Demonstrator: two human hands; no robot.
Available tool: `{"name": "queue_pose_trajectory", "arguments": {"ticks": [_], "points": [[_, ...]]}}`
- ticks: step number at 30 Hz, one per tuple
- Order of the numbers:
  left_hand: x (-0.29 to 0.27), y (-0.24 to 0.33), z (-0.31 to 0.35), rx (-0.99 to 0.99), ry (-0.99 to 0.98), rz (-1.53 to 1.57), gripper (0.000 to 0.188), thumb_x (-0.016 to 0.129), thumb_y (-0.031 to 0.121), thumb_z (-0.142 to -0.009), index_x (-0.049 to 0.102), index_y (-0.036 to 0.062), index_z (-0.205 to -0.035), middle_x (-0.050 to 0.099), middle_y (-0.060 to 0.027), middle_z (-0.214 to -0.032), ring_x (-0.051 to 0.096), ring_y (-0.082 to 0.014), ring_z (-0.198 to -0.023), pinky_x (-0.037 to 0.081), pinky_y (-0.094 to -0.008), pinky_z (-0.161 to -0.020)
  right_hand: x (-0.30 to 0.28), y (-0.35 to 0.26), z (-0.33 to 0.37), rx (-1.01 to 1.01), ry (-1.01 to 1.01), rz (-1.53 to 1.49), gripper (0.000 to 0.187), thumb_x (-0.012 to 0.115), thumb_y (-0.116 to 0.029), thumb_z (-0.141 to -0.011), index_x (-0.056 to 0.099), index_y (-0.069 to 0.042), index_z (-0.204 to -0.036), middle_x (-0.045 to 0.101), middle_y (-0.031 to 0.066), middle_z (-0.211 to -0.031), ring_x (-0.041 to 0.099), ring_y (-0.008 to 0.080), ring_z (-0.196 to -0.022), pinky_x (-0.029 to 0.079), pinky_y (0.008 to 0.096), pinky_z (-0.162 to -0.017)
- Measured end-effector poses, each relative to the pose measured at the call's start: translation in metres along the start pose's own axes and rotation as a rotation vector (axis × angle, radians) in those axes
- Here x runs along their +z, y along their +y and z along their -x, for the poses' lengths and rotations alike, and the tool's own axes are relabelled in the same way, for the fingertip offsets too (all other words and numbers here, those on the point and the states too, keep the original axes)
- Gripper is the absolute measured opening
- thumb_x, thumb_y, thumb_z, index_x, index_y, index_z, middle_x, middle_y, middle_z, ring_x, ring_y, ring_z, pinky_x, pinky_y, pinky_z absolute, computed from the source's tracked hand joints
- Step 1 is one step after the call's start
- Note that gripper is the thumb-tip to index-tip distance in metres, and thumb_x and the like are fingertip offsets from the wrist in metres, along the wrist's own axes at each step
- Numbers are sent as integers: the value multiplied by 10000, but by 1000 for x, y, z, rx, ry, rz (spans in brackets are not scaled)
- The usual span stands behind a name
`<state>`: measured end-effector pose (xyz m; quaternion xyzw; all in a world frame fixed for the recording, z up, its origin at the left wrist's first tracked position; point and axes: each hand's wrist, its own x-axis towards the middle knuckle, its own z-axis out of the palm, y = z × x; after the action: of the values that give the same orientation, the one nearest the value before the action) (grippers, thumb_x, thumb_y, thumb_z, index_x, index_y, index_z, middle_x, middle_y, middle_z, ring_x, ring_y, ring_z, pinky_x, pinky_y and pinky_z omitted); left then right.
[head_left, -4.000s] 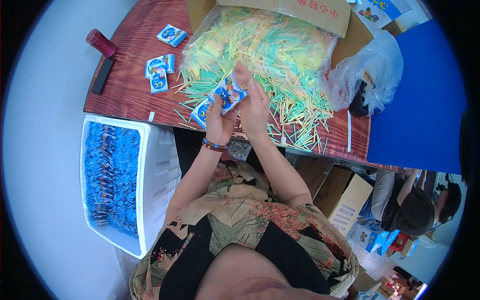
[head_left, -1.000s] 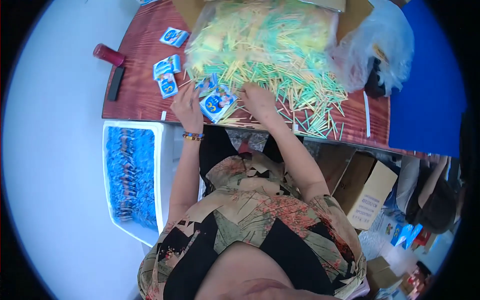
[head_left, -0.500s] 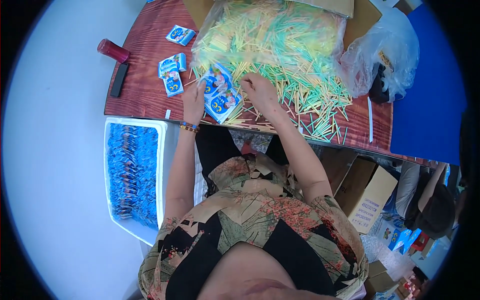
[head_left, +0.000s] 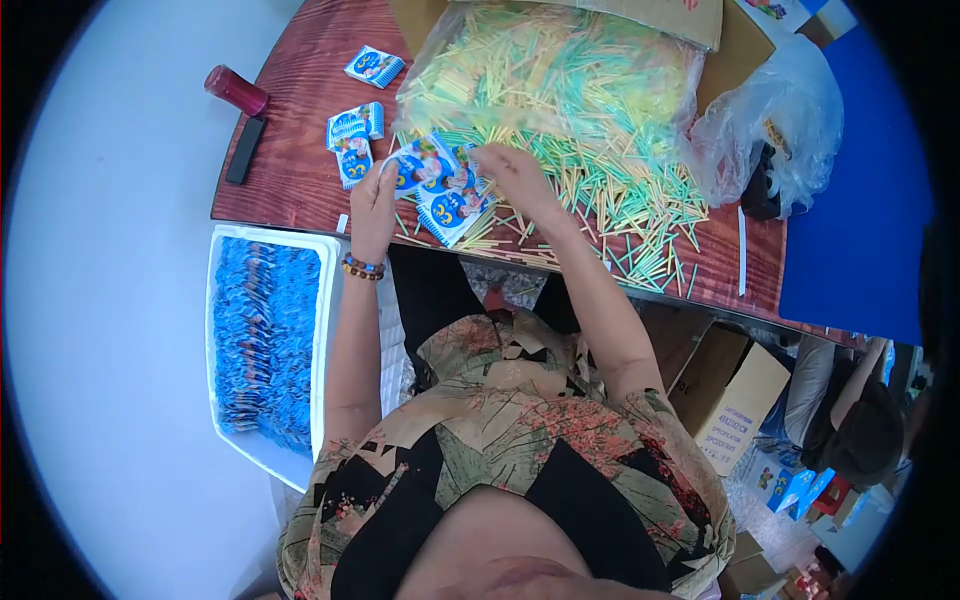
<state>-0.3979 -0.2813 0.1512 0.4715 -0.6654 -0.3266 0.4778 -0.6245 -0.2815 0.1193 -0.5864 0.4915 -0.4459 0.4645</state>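
Observation:
A small blue-and-white packet [head_left: 418, 166] is pinched between the thumb and fingers of my left hand [head_left: 373, 208]. Other packets of the same kind [head_left: 455, 212] lie under and beside it at the table's near edge. My right hand [head_left: 518, 182] is bent inward at the right side of these packets, fingers curled together over the sticks. What its fingertips hold, if anything, is too small to tell. Thin yellow and green sticks [head_left: 640, 215] are strewn loosely beside and beyond my right hand. Many more fill a clear plastic bag [head_left: 560, 75] behind them.
Left of my hand on the red wood-grain table [head_left: 290, 170] lie stacked packets [head_left: 354, 135], a dark red cylinder [head_left: 238, 90] and a black bar [head_left: 246, 150]. A white foam box [head_left: 328, 320] of blue packets stands at lower left. A clear bag [head_left: 790, 110] sits at right.
My left hand has drawn slightly left and down, and the packet in it has tilted flatter. My right hand has shifted a little left, closer to the packets. The view has moved slightly.

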Motion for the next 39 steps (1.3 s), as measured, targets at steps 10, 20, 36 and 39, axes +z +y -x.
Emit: {"name": "queue_pose_trajectory", "arguments": {"ticks": [10, 20, 36, 39], "points": [[35, 10, 25, -359, -64, 455, 198, 650, 108, -886, 647, -23, -1035, 657, 13, -858, 567, -9, -720, 458, -181, -611, -15, -32, 21, 57, -140, -319, 155, 634, -163, -901, 670, -20, -946, 582, -55, -784, 476, 14, -708, 374, 189, -621], [49, 19, 39, -445, 56, 636, 139, 682, 44, -845, 669, -21, -967, 687, -37, -861, 619, -45, -712, 485, -188, -604, -10, -21, 35, 43, -89, -232, 113, 686, -123, -828, 670, -12, -817, 538, -49, -668, 419, 17, -619, 350, 221, -543], [56, 21, 52, -435, 139, 644, 135, 643, 58, -882, 672, -27, -983, 694, -50, -889, 635, -67, -747, 504, -213, -660, -7, -16, 41, 138, -99, -265, 100, 696, -116, -842, 670, -21, -822, 579, -54, -700, 454, 3, -631, 344, 190, -537], [57, 25, 54, -354, 133, 524, 139, 628, 99, -905, 676, -16, -967, 692, -44, -881, 631, -63, -743, 502, -214, -664, -8, -19, 42, 176, -117, -384, 98, 695, -111, -846, 678, -21, -882, 626, -32, -770, 514, 13, -681, 395, 181, -582]]}}
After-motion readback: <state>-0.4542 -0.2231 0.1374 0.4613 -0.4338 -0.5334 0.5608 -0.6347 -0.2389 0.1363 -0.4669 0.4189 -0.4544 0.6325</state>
